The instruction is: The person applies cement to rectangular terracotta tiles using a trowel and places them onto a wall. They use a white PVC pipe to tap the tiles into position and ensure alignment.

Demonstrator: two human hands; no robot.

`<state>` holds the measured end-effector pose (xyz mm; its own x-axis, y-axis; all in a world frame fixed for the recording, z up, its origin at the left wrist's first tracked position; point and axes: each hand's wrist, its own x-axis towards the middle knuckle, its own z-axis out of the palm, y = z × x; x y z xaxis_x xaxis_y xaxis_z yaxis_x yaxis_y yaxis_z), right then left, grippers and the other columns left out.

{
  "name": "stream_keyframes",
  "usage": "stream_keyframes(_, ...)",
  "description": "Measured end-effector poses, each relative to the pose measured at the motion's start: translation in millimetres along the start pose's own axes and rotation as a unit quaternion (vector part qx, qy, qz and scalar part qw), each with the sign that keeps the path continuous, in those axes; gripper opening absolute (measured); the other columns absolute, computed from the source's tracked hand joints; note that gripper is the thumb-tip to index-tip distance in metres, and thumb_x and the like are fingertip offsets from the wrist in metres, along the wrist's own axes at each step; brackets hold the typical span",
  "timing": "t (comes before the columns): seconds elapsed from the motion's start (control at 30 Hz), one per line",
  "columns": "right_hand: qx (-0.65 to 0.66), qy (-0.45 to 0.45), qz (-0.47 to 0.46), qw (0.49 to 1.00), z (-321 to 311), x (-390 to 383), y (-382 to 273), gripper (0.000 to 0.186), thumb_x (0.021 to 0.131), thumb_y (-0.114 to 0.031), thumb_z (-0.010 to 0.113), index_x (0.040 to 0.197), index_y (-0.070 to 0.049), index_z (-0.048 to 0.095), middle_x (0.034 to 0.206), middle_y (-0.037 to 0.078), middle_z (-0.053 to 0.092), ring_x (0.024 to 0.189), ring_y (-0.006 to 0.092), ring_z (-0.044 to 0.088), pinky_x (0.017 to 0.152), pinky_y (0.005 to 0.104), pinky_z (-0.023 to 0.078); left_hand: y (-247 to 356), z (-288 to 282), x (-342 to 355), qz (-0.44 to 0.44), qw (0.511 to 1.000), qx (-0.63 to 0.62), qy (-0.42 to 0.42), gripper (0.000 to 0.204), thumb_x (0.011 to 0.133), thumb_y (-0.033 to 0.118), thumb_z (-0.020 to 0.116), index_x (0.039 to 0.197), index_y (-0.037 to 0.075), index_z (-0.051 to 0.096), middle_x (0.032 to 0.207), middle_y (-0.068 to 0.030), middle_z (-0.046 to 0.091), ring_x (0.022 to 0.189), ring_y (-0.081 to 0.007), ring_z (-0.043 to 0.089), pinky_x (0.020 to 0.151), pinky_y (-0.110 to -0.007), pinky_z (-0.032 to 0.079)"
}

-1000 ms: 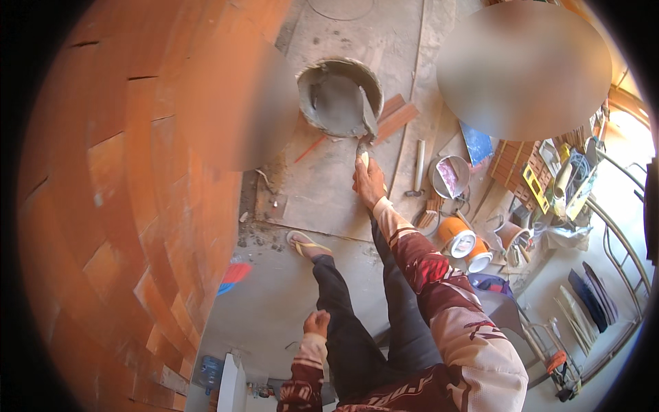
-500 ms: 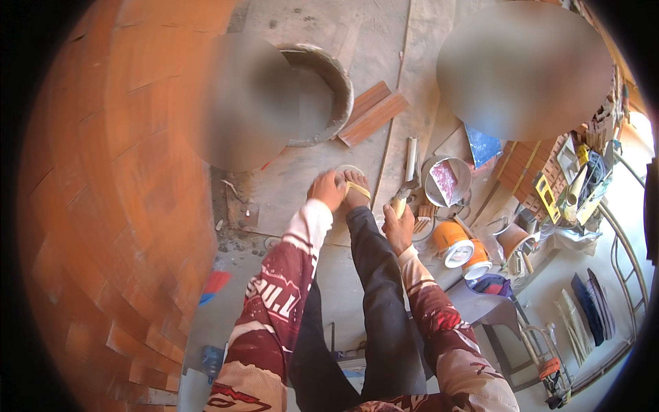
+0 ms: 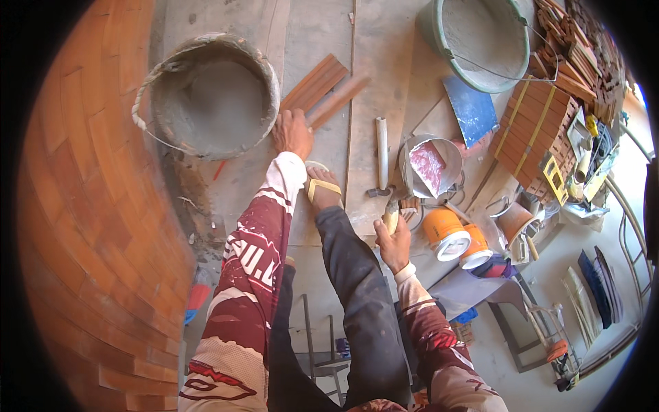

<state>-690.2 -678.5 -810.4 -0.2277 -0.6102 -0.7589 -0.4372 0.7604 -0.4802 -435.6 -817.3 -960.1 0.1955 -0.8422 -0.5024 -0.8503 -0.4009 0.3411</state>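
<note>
My left hand (image 3: 293, 134) closes on the near end of a thin terracotta brick strip (image 3: 339, 101), which is blurred by motion. A second terracotta strip (image 3: 314, 81) lies beside it on the board, near the fingers. Left of this hand stands a mortar-caked bucket (image 3: 272, 89) with grey mix inside and a rope-like handle. My right hand (image 3: 393, 246) grips a tool with a pale wooden handle (image 3: 390, 218); its metal part is foreshortened and hard to make out. Just beyond it, a hammer (image 3: 382, 154) rests on the floor beside a round pail (image 3: 449, 180) holding a pink-and-white packet.
A brick-faced wall (image 3: 96, 226) runs along the left. At upper right are a greenish bucket (image 3: 439, 38) of grey mix, a blue sheet (image 3: 472, 113) and strapped bricks (image 3: 535, 134). Orange tubs (image 3: 443, 230) stand at right. My sandalled foot (image 3: 322, 190) is between my hands.
My left hand has moved from beside my foot forward to the brick strips and grasped one, shifting it apart from the other. My right hand still holds the wooden-handled tool, slightly lower in view.
</note>
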Motion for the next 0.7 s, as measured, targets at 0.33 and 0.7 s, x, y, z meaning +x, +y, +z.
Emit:
stream_keyframes(0.33, -0.115, -0.052, -0.144, 0.981, 6, -30, -96, 0.039, 0.084, -0.033, 0.069, 0.09, 0.003, 0.054, 0.071, 0.022, 0.06, 0.066, 0.0415, 0.061, 0.061, 0.0477, 0.045, 1, -58, -104, -0.022, 0.997, -0.063, -0.03, 0.026, 0.086, 0.012, 0.058, 0.106, 0.005, 0.042, 0.092, -0.0225, 0.063, 0.082, -0.0457, 0.062, 0.071, -0.058, 0.046)
stream_keyframes(0.7, -0.07, -0.337, -0.039, 0.938, 113, 8, -248, 0.037, 0.095, -0.031, 0.056, 0.104, 0.004, 0.062, 0.086, 0.011, 0.066, 0.062, 0.0149, 0.06, 0.054, 0.0284, 0.048, -104, -172, -324, 0.077, 0.996, -0.014, 0.031, 0.021, 0.077, 0.005, 0.061, 0.096, 0.007, 0.053, 0.102, -0.0076, 0.057, 0.104, -0.028, 0.053, 0.084, -0.041, 0.042)
